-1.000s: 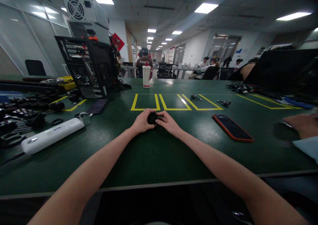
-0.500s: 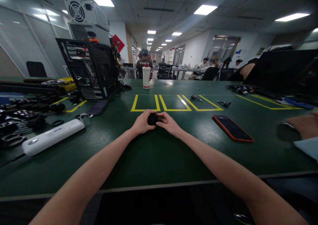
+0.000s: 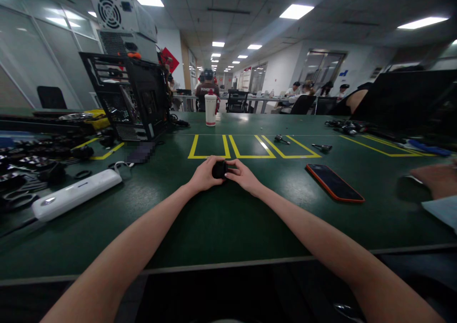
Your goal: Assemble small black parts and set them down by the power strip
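Note:
Between my two hands is a small round black part (image 3: pixel 219 170), just above or on the green table; its exact kind is too dark to make out. My left hand (image 3: pixel 205 175) is closed around its left side, fingers over the top and thumb below. From the right, my right hand (image 3: pixel 243 176) pinches its edge between thumb and fingertips. Beyond my hands, yellow tape outlines (image 3: pixel 249 156) mark the table. Two small black parts lie there, one (image 3: pixel 282 140) within the tape and another (image 3: pixel 322 148) just right of it.
An orange-edged phone (image 3: pixel 334 183) lies to the right, with another person's hand (image 3: pixel 437 179) farther right. A white power strip (image 3: pixel 76 195) and black parts (image 3: pixel 21 171) are at left. Behind stand an open computer case (image 3: pixel 130 97) and a white cup (image 3: pixel 210 110).
Both hands keep their hold on the round black part. My right fingertips have shifted slightly against its edge. The other things lie as before.

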`<state>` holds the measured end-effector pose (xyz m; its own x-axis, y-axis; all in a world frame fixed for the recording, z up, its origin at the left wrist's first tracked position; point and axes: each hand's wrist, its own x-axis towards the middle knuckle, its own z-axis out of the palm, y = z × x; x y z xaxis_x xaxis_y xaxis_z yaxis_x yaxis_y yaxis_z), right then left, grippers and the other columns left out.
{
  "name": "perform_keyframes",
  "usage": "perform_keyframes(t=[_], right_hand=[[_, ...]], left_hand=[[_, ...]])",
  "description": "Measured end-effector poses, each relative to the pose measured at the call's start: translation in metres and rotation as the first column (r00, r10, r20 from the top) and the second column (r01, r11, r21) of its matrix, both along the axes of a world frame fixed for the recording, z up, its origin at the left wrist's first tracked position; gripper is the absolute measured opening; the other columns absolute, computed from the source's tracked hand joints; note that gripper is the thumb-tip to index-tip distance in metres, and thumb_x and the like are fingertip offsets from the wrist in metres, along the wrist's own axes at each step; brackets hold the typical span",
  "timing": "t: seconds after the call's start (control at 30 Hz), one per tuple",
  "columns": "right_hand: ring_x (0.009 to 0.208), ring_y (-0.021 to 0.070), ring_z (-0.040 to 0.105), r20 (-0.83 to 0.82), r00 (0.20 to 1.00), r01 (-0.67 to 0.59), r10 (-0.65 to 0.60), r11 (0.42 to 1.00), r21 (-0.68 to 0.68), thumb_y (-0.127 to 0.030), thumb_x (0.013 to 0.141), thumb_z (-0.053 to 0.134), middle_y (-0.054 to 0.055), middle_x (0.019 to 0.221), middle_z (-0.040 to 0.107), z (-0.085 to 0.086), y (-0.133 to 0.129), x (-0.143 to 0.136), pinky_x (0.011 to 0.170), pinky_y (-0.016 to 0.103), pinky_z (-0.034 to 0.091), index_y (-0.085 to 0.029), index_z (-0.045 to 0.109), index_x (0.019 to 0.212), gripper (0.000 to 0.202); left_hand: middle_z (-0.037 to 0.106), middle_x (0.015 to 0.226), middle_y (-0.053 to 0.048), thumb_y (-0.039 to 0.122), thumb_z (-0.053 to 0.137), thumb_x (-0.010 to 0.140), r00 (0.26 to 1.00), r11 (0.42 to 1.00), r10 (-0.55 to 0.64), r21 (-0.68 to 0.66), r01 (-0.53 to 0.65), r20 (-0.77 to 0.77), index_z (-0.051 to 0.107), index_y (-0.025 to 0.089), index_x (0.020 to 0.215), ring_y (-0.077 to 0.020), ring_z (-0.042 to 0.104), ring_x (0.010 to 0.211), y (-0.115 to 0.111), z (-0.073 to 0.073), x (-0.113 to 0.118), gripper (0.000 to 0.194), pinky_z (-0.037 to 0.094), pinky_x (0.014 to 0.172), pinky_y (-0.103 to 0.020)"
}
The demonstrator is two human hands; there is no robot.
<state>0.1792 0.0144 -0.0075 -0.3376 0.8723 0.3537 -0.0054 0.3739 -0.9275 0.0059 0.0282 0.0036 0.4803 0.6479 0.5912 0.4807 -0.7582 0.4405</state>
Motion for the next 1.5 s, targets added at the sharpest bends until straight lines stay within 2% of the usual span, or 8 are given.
perform_keyframes(t=[0.23,0.37,0.6,0.8,0.97,1.07,1.2,1.5], right_hand=[[0.096,0.0159,0.053,-0.010,0.999,0.036,-0.036,0.999,0.009,-0.024,0.072,0.057,0.002,0.098,0.053,0.0051,-0.0052,-0.0033,0.091,0.038,0.040,-0.020,0.050,0.092,0.022],[0.100,0.0166,0.051,-0.002,0.997,0.083,-0.083,0.997,0.004,-0.022,0.070,0.060,0.003,0.100,0.053,0.0052,-0.0027,-0.0036,0.093,0.038,0.037,-0.020,0.050,0.097,0.030],[0.103,0.0184,0.052,-0.027,1.000,-0.013,0.012,0.999,-0.030,-0.019,0.064,0.065,0.002,0.108,0.051,0.0044,-0.0049,-0.0012,0.093,0.039,0.038,-0.022,0.049,0.099,0.038],[0.093,0.0159,0.055,-0.023,0.998,0.059,-0.059,0.998,-0.007,-0.027,0.071,0.059,0.002,0.097,0.055,0.0032,-0.0033,-0.0022,0.089,0.037,0.041,-0.021,0.052,0.092,0.023],[0.098,0.0172,0.053,0.001,0.996,0.088,-0.088,0.996,-0.011,-0.026,0.070,0.060,0.004,0.103,0.055,0.0021,0.0004,-0.0008,0.092,0.039,0.039,-0.021,0.052,0.100,0.032],[0.098,0.0176,0.054,-0.017,0.999,0.047,-0.048,0.997,-0.057,-0.024,0.069,0.061,0.004,0.107,0.054,0.0018,0.0002,-0.0001,0.093,0.040,0.037,-0.020,0.051,0.102,0.034],[0.101,0.0175,0.052,-0.058,0.998,-0.001,-0.001,1.000,-0.025,-0.019,0.063,0.066,0.003,0.107,0.052,0.0010,-0.0017,0.0000,0.093,0.038,0.038,-0.021,0.050,0.097,0.038],[0.096,0.0159,0.053,-0.018,0.996,0.088,-0.088,0.996,0.013,-0.026,0.069,0.061,0.003,0.099,0.055,0.0005,0.0007,-0.0006,0.091,0.037,0.040,-0.021,0.052,0.094,0.027]], left_hand=[[0.051,0.105,-0.003,0.022,0.066,0.057,1.000,1.000,0.007,0.010,-0.007,0.003,0.041,0.022,0.109,-0.0207,0.051,0.098,0.0026,-0.0025,0.0003,0.057,0.042,0.084,-0.035],[0.051,0.105,-0.003,0.022,0.066,0.057,1.000,1.000,0.011,0.001,-0.011,0.001,0.041,0.023,0.108,-0.0210,0.051,0.098,0.0014,-0.0018,0.0008,0.056,0.042,0.085,-0.036],[0.050,0.106,-0.003,0.020,0.065,0.058,1.000,1.000,0.022,-0.021,-0.022,-0.010,0.041,0.023,0.109,-0.0219,0.051,0.098,-0.0012,0.0006,0.0002,0.057,0.042,0.084,-0.038],[0.050,0.105,-0.003,0.021,0.066,0.058,1.000,1.000,0.020,-0.014,-0.020,-0.011,0.041,0.023,0.108,-0.0215,0.051,0.098,-0.0005,0.0006,0.0005,0.056,0.042,0.084,-0.037],[0.051,0.104,-0.002,0.021,0.066,0.057,1.000,1.000,0.008,0.005,-0.008,-0.012,0.040,0.023,0.108,-0.0207,0.051,0.097,0.0007,-0.0002,0.0007,0.057,0.042,0.085,-0.036],[0.051,0.105,-0.002,0.020,0.066,0.058,1.000,1.000,0.008,0.001,-0.008,-0.010,0.040,0.022,0.109,-0.0206,0.051,0.098,0.0006,-0.0006,0.0007,0.057,0.042,0.085,-0.035],[0.050,0.106,-0.003,0.020,0.065,0.058,1.000,1.000,0.014,-0.005,-0.015,-0.010,0.040,0.023,0.109,-0.0213,0.051,0.099,0.0001,-0.0008,0.0008,0.057,0.042,0.085,-0.036],[0.051,0.105,-0.003,0.020,0.066,0.058,1.000,1.000,0.011,-0.014,-0.012,-0.008,0.041,0.022,0.107,-0.0212,0.051,0.099,-0.0006,0.0009,0.0007,0.055,0.041,0.085,-0.036]])
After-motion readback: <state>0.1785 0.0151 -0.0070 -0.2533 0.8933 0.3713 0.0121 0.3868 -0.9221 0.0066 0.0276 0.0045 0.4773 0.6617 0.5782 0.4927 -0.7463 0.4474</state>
